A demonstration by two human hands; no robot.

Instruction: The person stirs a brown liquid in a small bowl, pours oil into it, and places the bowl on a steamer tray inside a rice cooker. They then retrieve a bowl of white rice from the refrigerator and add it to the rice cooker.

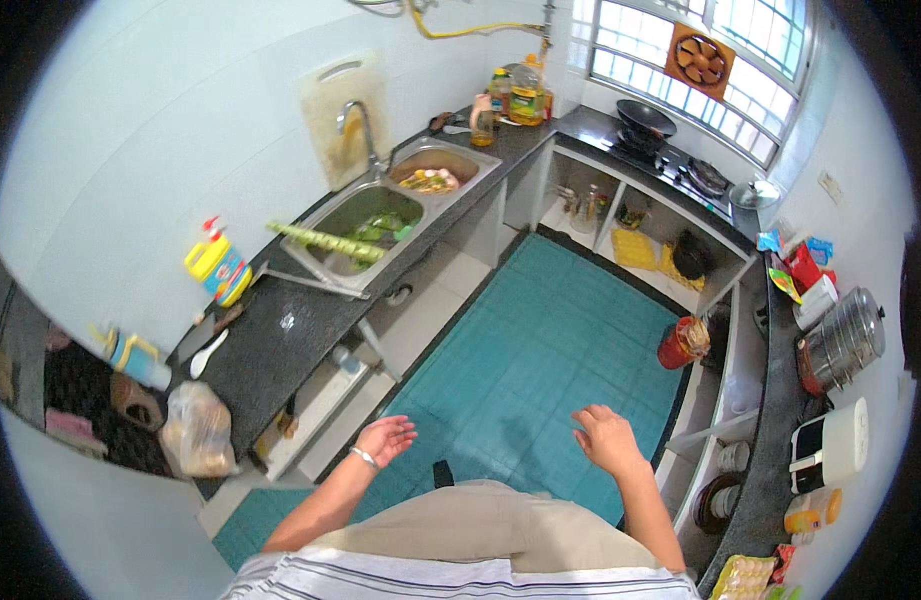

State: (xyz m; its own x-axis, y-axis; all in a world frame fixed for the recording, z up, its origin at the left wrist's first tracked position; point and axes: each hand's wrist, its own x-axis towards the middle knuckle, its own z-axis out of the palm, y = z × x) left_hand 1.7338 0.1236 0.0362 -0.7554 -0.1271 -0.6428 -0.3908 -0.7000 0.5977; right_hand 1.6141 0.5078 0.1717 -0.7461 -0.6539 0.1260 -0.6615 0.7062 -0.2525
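Note:
My left hand (386, 440), with a silver bangle at the wrist, hangs in the air above the teal floor mat (520, 360), palm partly up and fingers apart. My right hand (604, 437) is raised over the mat's right part, fingers loosely curled, holding nothing. To the left is the black counter (280, 330) with a double steel sink. A long green peeled stalk (329, 241) lies across the left basin over green leaves (385, 225). The right basin holds a bowl of mixed food (430, 180). A gooseneck faucet (366, 131) stands behind.
A red-lidded jar (678, 345) stands on the mat near the right shelves. A gas stove (666, 161) with a wok (646, 118) is at the back. The right counter carries a steel steamer (843, 341) and a white air fryer (832, 446). A plastic bag (199, 431) sits at left.

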